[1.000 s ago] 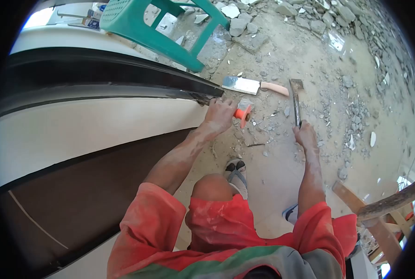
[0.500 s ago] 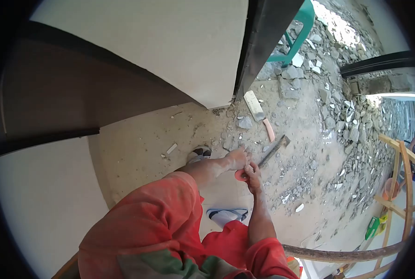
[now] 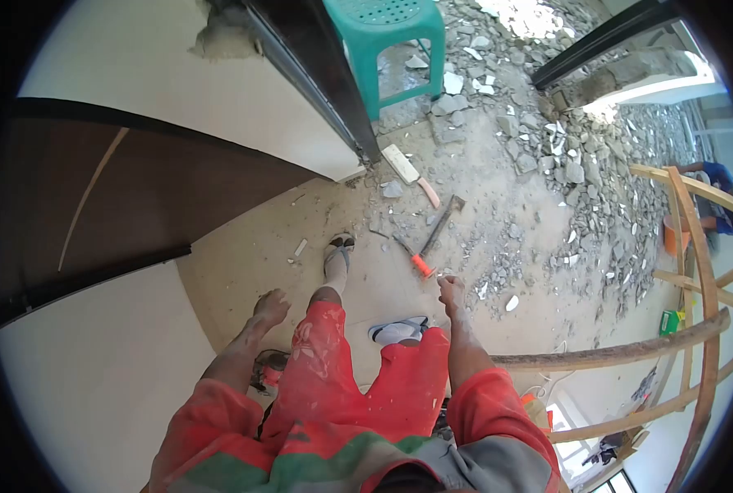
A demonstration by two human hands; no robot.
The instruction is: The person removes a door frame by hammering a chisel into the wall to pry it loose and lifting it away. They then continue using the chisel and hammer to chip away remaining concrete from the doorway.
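Note:
My left hand hangs beside my left knee, its fingers loosely curled with nothing visible in them. In front of my right leg is my right hand, fingers bent into a fist; whatever it may hold is hidden. Just beyond it, on the dusty floor, lies a chisel with an orange handle and guard, apart from the hand. A dark, long-handled tool like a hammer rests against it. Farther off is a flat, pale, dusty blade-like tool with a pink handle.
Broken rubble covers the floor ahead and right. A green plastic stool stands by the dark door frame. Wooden poles cross on the right, near a person and an orange bucket. A red machine sits by my left leg.
My hands were together low over the orange-red handle; now they are apart, the left drawn back to the left. The chisel lies free on the floor. My view has risen and shifted.

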